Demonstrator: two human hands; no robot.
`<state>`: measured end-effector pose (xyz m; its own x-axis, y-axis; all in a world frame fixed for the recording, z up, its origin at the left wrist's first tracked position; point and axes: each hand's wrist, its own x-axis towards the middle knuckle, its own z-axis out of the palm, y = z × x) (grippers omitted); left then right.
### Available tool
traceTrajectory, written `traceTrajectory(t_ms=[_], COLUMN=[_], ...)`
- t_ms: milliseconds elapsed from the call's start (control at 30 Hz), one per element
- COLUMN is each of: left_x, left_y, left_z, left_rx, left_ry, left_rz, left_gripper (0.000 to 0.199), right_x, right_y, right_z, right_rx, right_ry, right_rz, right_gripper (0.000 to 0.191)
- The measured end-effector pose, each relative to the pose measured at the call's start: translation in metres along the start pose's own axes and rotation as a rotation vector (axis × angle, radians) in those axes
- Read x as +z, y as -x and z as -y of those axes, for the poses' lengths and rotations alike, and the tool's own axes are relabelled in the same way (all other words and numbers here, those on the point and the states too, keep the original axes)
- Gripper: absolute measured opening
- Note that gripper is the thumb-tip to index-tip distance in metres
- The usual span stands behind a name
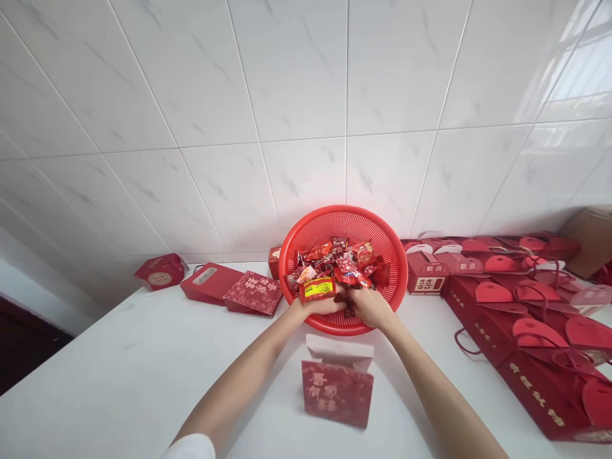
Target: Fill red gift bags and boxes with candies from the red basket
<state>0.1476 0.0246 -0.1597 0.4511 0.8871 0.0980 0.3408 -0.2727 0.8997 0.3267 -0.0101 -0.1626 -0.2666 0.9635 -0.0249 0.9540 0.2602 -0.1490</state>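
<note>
A round red plastic basket (404,268) holds a heap of wrapped candies (351,261), mostly red. Both hands reach over its near rim. My left hand (329,305) is closed with a red candy packet with a yellow label (318,289) lying against its fingers and wrist. Beside it, my right hand (367,306) bends its fingers down among the candies; the fingertips are hidden, and what they grip cannot be made out. Directly in front of the basket, between my forearms, stands an upright dark red paper gift box (337,392) with pale lettering and its top flaps open.
Left of the basket lie a patterned red box (253,293), a plain red box with a cut-out (210,282) and a faceted red box (162,272). Rows of red handled gift boxes (507,338) fill the right side. A tiled wall (306,172) rises behind the white table (129,376).
</note>
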Motion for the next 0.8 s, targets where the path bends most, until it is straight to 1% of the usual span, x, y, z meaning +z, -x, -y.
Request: traceTrajectory(t_ms=[33,67,133,167,233,300,367,433,533,600,633,700,767,800], left_x=[0.002,0.004,0.006,0.007,0.007,0.007,0.008,0.009,0.007,0.004,0.003,0.000,0.000,0.000], left_y=[-0.011,-0.020,-0.033,-0.036,-0.038,-0.039,-0.041,-0.043,-0.044,-0.040,-0.038,-0.034,-0.031,-0.030], left_z=[-0.007,-0.012,-0.015,-0.014,-0.006,0.005,0.013,0.015,0.004,-0.009,-0.015,-0.026,-0.031,-0.031], left_rx=[0.038,0.132,0.227,0.253,0.240,0.210,0.164,0.114,0.059,0.011,-0.013,-0.032,-0.013,-0.006], left_ry=[-0.083,-0.257,-0.435,-0.486,-0.465,-0.386,-0.249,-0.098,0.102,0.240,0.328,0.527,0.682,0.722], left_rz=[0.077,0.177,0.306,0.339,0.349,0.349,0.349,0.343,0.293,0.304,0.337,0.441,0.575,0.652], left_gripper=[0.017,0.012,0.006,0.006,0.008,0.014,0.021,0.026,0.033,0.035,0.036,0.037,0.041,0.045], right_x=[0.000,0.000,0.001,0.001,0.002,0.001,0.000,-0.002,-0.002,0.000,0.002,0.005,0.008,0.009], right_y=[-0.001,-0.001,-0.002,-0.002,-0.002,-0.003,-0.005,-0.006,-0.007,-0.005,-0.004,-0.001,0.001,0.001], right_z=[0.000,-0.001,-0.001,-0.002,-0.002,-0.002,-0.001,-0.001,-0.002,-0.003,-0.004,-0.005,-0.006,-0.006], right_rx=[-0.001,-0.001,0.004,0.006,0.009,0.017,0.036,0.060,0.077,0.066,0.055,0.027,0.002,-0.009], right_ry=[-0.008,-0.015,-0.028,-0.035,-0.045,-0.051,-0.052,-0.052,-0.059,-0.067,-0.071,-0.075,-0.081,-0.082], right_rz=[-0.004,-0.008,-0.017,-0.021,-0.031,-0.044,-0.061,-0.078,-0.098,-0.093,-0.084,-0.063,-0.042,-0.031], right_gripper=[0.030,0.030,0.029,0.029,0.028,0.027,0.027,0.028,0.029,0.030,0.031,0.034,0.035,0.035])
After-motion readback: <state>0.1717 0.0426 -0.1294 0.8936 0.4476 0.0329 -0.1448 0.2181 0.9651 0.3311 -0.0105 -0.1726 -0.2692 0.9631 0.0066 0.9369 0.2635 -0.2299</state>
